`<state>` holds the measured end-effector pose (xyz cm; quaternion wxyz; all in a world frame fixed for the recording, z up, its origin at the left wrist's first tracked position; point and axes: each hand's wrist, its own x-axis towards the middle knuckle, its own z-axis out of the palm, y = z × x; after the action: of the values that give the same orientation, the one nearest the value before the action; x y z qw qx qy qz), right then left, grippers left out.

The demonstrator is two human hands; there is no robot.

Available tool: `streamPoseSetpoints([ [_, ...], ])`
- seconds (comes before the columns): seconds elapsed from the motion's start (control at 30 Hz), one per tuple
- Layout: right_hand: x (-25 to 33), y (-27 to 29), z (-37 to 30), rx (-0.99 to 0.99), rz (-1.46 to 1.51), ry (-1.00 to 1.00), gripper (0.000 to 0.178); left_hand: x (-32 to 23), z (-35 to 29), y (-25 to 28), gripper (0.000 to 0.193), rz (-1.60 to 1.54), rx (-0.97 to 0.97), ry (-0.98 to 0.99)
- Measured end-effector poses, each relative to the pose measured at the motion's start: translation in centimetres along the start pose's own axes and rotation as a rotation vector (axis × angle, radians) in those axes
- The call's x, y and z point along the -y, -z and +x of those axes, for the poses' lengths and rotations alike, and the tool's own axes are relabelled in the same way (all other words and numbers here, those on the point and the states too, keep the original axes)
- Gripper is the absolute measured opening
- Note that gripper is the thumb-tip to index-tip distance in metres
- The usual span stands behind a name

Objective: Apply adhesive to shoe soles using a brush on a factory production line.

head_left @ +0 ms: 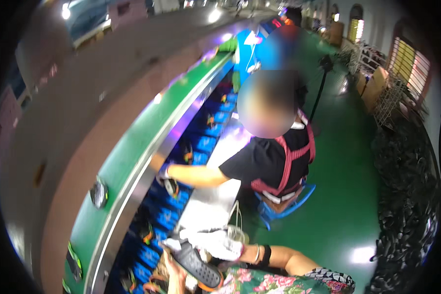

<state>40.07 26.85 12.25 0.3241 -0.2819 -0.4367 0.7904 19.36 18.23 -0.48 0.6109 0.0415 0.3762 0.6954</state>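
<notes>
One dark clog [199, 266] between both hands [174, 267].

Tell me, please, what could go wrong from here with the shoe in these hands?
The dark clog is tilted in the left hand, so it could slip if those fingers loosen; the white-covered right hand's grip is unclear. Ahead, a co-worker's outstretched arm reaches over the blue holders, so the two people might bump.
</notes>
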Motion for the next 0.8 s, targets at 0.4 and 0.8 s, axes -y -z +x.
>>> streamPoseSetpoints([
  [0.4, -2.6, 2.0, -2.1, 0.116, -0.294, 0.424, 0.033, 4.7, -5.2, -1.5, 0.111, -0.256, 0.197, 0.397],
  [0.8, 0.9, 0.2, -1.3, 0.071, -0.336, 0.465, 0.023, 1.2, -5.2, -7.3, 0.081, -0.255, -0.083, -0.030],
])
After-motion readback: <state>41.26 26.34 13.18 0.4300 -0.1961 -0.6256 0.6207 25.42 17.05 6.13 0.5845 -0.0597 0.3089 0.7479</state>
